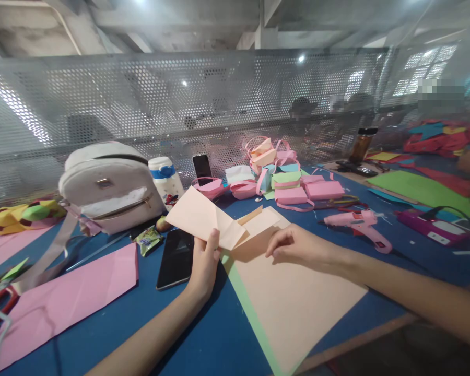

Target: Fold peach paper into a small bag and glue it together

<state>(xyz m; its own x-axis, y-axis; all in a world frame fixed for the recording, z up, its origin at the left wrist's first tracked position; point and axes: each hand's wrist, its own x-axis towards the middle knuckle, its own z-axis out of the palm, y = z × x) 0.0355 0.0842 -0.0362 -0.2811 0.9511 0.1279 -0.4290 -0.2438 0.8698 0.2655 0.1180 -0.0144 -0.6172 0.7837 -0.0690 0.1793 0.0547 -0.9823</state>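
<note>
**Folded paper held by one corner, lots of ways to lose that crease**

Starting on the left, a big pink sheet (62, 297) lay loose on the blue table (203, 344), with a white bag (105, 185) sitting behind it. Neither was in the way.

Just left of the action, a black phone (176, 258) lay flat, right beside the left hand (204, 261). That hand was pinching the folded peach paper (203, 216) at its lower edge, thumb on the front and fingers behind. The piece was up off the table and tilted toward the bag. With a grip that small, I'd guess the flaps could have sprung open or the paper sagged and picked up a stray crease. A slip would likely have landed the wrist on the phone.

Under and to the right lay the larger peach sheet (293, 297), with a green sheet (243, 297) peeking out along its left side. The right hand (297, 245) rested on it with its fingers curled down. I couldn't tell whether it was pinching anything or just pressing. If it leaned hard, the top sheet could have skated on the green one.

Further right sat a pink glue gun (356, 224), near that forearm. A careless sweep could have knocked it.
</note>
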